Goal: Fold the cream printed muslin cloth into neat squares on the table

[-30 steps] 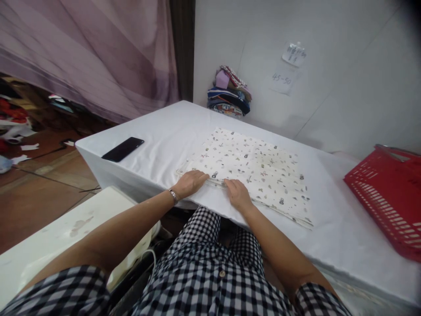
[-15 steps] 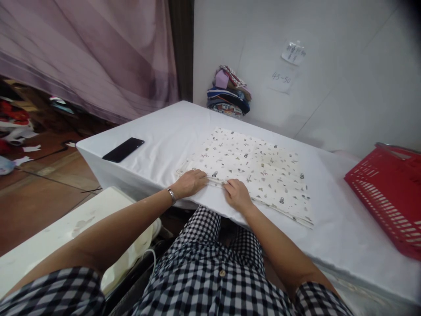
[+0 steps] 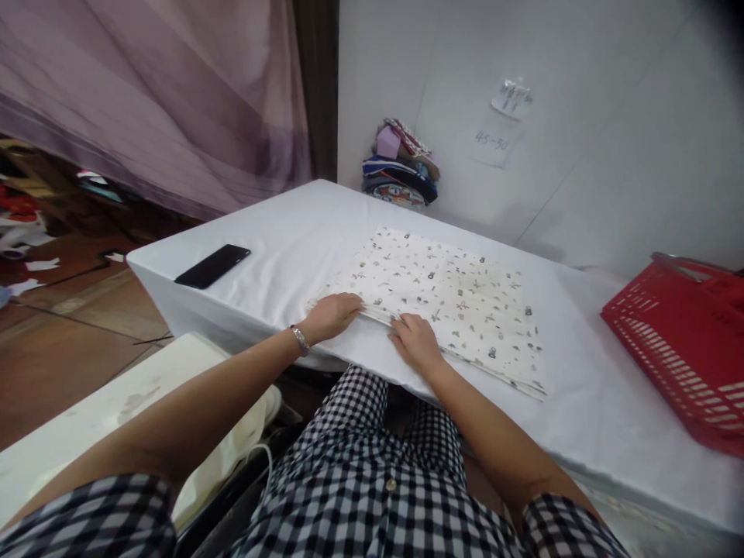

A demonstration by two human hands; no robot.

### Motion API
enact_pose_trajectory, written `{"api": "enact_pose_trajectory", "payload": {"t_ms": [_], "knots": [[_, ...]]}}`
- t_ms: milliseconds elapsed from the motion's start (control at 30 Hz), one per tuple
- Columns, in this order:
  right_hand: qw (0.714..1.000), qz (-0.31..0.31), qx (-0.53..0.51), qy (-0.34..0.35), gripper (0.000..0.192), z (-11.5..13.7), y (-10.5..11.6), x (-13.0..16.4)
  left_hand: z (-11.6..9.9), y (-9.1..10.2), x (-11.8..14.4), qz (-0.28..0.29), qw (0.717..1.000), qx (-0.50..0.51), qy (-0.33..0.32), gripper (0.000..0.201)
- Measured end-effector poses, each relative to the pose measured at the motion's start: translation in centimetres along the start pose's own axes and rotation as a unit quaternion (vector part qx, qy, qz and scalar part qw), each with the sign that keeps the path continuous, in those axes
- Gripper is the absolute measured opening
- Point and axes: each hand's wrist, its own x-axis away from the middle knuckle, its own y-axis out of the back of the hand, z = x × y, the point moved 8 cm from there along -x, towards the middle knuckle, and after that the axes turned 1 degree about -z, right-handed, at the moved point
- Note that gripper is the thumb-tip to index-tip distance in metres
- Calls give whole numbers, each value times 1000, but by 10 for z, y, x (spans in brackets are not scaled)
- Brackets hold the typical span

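Note:
A cream cloth (image 3: 442, 298) printed with small motifs lies folded in layers, flat on the white-covered table (image 3: 279, 256). My left hand (image 3: 332, 316), with a silver bracelet at its wrist, is closed on the near edge of the cloth toward its left corner, fingers over the top. Along the same edge, a little to the right, my right hand (image 3: 415, 341) pinches the layered edge between thumb and fingers. Both thumbs are partly hidden.
A black phone (image 3: 213, 266) lies at the table's left end. On the right stands a red plastic basket (image 3: 680, 341). Folded fabrics (image 3: 401, 167) are stacked by the wall at the back. A white surface (image 3: 133, 395) sits at my left, below the table.
The whole view has shifted slightly. Both hands stay at the near edge of the cloth, with the right fingers moved a little along it. The cloth lies nearly as before.

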Motion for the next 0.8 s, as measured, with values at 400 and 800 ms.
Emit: {"api": "enact_pose_trajectory", "payload": {"t_ms": [400, 800], "knots": [[999, -18, -12, 42, 20, 5, -2, 9, -10, -9, 18, -30, 999, -19, -36, 30], [999, -16, -4, 29, 19, 7, -5, 10, -19, -12, 24, -43, 993, -33, -109, 24]]}}
